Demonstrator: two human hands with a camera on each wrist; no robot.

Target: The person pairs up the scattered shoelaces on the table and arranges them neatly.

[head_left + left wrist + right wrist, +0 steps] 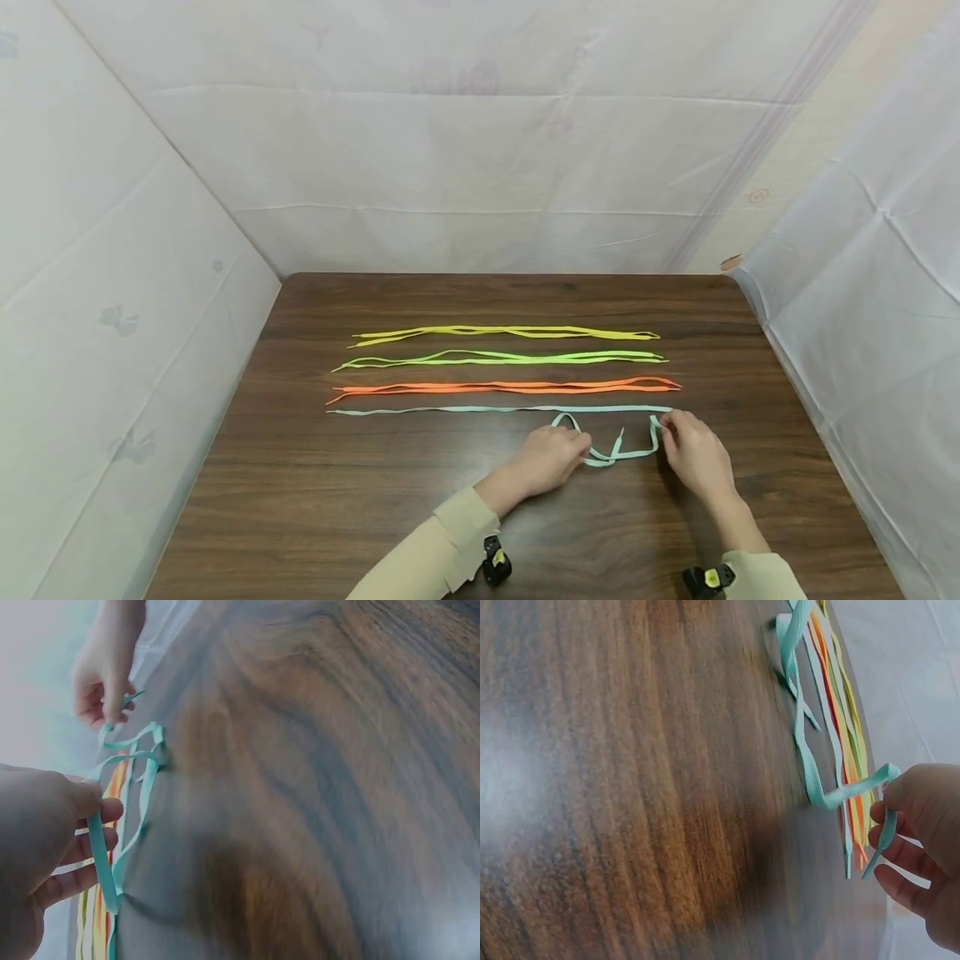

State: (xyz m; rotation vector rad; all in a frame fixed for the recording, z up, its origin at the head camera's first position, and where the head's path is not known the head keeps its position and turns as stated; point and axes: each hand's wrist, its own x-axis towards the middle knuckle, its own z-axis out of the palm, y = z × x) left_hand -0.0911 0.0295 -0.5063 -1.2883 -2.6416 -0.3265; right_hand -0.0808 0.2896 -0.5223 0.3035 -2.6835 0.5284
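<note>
A loose mint-green shoelace (pixel 633 455) hangs in bends between my two hands, partly lying on the table. Near one tip, my right hand (pixel 699 457) pinches it between thumb and index finger; the tip (pixel 869 871) dangles below the fingers in the right wrist view. My left hand (pixel 550 460) pinches the same lace farther along, with a flat stretch (pixel 102 859) drooping past its spread fingers. Another tip (pixel 621 435) pokes up from the bends between the hands. Just beyond the hands, a pale mint lace (pixel 480 409) lies straight from left to right.
Farther back, parallel to the mint lace, lie doubled orange (pixel 495 387), lime-green (pixel 510 360) and yellow (pixel 495 332) laces. They rest on a dark wood-grain table (pixel 322 500). White sheeting (pixel 480 167) rises behind the table and along both sides.
</note>
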